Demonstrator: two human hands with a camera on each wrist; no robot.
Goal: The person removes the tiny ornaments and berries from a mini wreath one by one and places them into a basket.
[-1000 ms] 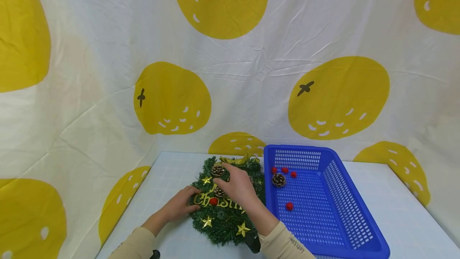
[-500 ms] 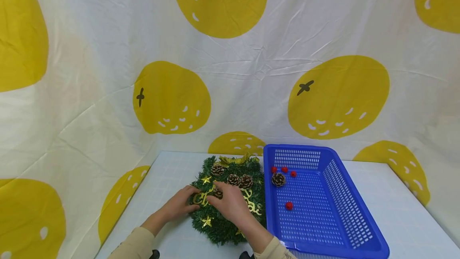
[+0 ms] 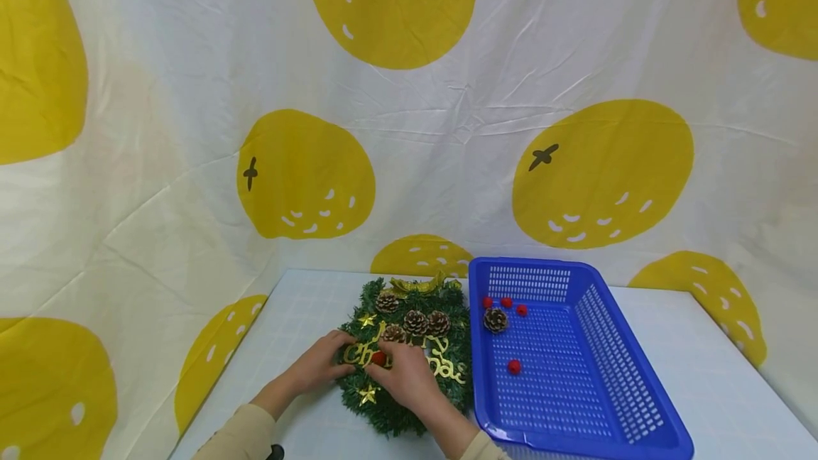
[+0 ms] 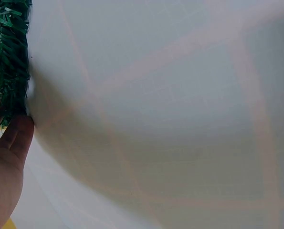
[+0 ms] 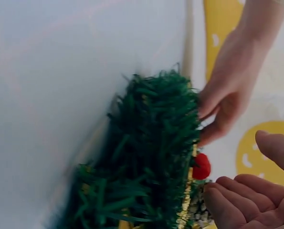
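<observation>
A green Christmas wreath (image 3: 399, 407) with gold lettering (image 3: 447, 368) lies on the table. My left hand (image 3: 317, 364) grips its left edge, and the left wrist view has those fingers (image 4: 17, 136) at the green tinsel. Over the middle of the wreath is my right hand (image 3: 409, 377), thumb and fingers apart. Its fingertips are at a pinecone (image 3: 394, 333), partly hidden behind them in the right wrist view. Whether they touch it I cannot tell. A red ball (image 3: 379, 358) sits on the lettering beside the right hand, seen also as a red ball (image 5: 202, 166) from the right wrist.
Right of the wreath stands a blue plastic basket (image 3: 626, 360) holding several red balls (image 3: 514, 367) and one pinecone (image 3: 495, 320). More pinecones (image 3: 415, 322), gold stars (image 3: 368, 395) and a gold ribbon (image 3: 418, 285) decorate the wreath. A curtain (image 3: 447, 183) hangs behind the white table (image 3: 307, 304).
The right hand has come down toward the near side, from the upper pinecones to the lettering. The pinecone at its fingertips now sits differently. The left hand stays at the wreath's edge.
</observation>
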